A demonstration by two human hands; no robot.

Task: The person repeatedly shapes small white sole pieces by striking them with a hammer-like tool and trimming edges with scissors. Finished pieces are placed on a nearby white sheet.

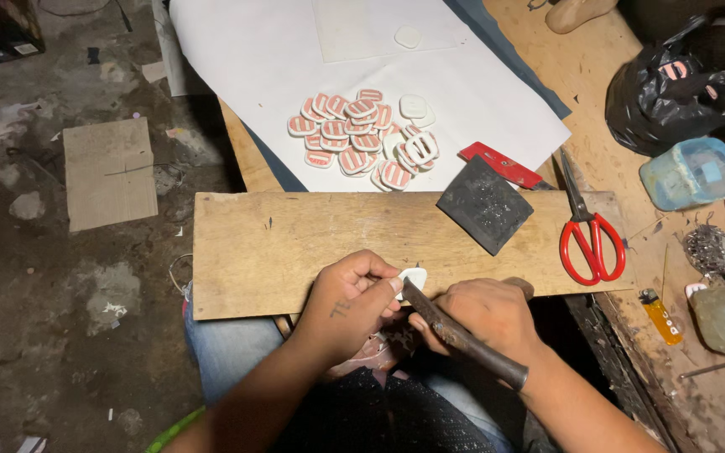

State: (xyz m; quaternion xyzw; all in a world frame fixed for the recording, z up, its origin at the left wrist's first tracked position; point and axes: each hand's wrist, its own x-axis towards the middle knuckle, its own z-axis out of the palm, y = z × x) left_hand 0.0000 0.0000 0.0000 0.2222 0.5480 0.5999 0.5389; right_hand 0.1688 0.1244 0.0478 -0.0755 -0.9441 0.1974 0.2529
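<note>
White buckle pinched by left hand; right hand grips blade

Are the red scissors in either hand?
No. The red scissors lie on the bench beside the wooden board, apart from both hands.

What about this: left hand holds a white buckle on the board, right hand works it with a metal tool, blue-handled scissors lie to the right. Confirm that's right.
One detail is wrong: the scissors have red handles, not blue. The head view shows it. The rest stands: the left hand holds the white buckle on the board, and the right hand works it with the metal tool.
</note>
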